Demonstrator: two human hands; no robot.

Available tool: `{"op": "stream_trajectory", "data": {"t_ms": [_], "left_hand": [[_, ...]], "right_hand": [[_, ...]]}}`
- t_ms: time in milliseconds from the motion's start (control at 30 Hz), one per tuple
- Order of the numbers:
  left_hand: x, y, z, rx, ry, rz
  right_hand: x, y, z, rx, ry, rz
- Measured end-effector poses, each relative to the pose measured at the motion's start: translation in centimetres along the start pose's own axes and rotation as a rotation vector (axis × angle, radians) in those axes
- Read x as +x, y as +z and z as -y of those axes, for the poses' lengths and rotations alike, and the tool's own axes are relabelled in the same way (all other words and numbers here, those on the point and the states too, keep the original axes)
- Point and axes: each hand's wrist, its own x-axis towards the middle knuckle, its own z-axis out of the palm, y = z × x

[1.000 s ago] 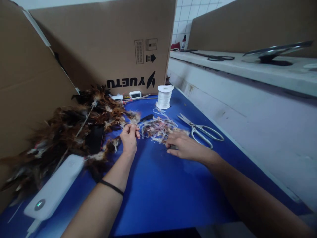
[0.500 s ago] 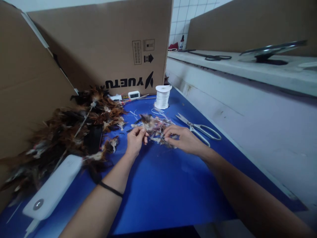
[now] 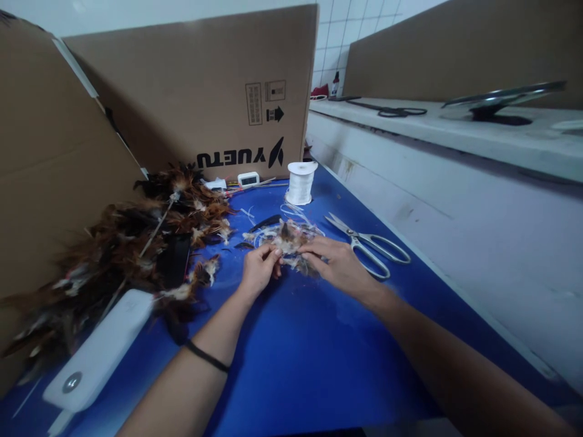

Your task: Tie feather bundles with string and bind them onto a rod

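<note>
Between my two hands is a small tuft of brown and whitish feathers [image 3: 288, 238]. My left hand [image 3: 260, 267] pinches it at its lower left, thumb against the forefinger. From the right, my right hand [image 3: 334, 262] grips the same tuft with its fingertips pressed together. Feather scraps and fluff [image 3: 303, 265] lie on the blue table [image 3: 282, 352] beneath and around the fingers. To the right of my right hand rest silver-handled scissors [image 3: 371, 243], blades spread a little. Behind the hands a white spool of ribbon [image 3: 300, 184] stands upright.
A large heap of brown feathers [image 3: 122, 243] fills the left side, with a white oblong device [image 3: 102, 349] in front. Cardboard panels [image 3: 173, 91] stand behind and left. A small digital display [image 3: 248, 179] sits at the back. Black scissors [image 3: 396, 111] lie on the right ledge [image 3: 437, 124].
My left hand has moved right with the feather tuft, closer to my right hand. My right fingers now meet the tuft. The whole view has shifted slightly.
</note>
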Motion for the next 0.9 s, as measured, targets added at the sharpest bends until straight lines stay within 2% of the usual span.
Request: {"op": "stream_trajectory", "data": {"t_ms": [300,533,900], "left_hand": [[-0.2,0.1,0.0,0.098,0.073,-0.042],[-0.4,0.3,-0.2,0.281,0.254,-0.008],[-0.4,0.6,-0.2,0.33,0.273,0.005]], "right_hand": [[-0.1,-0.1,1.4,-0.212,-0.061,0.008],[-0.2,0.5,0.8,-0.444,-0.065,0.031],[-0.3,0.5,1.5,-0.576,-0.075,0.062]]}}
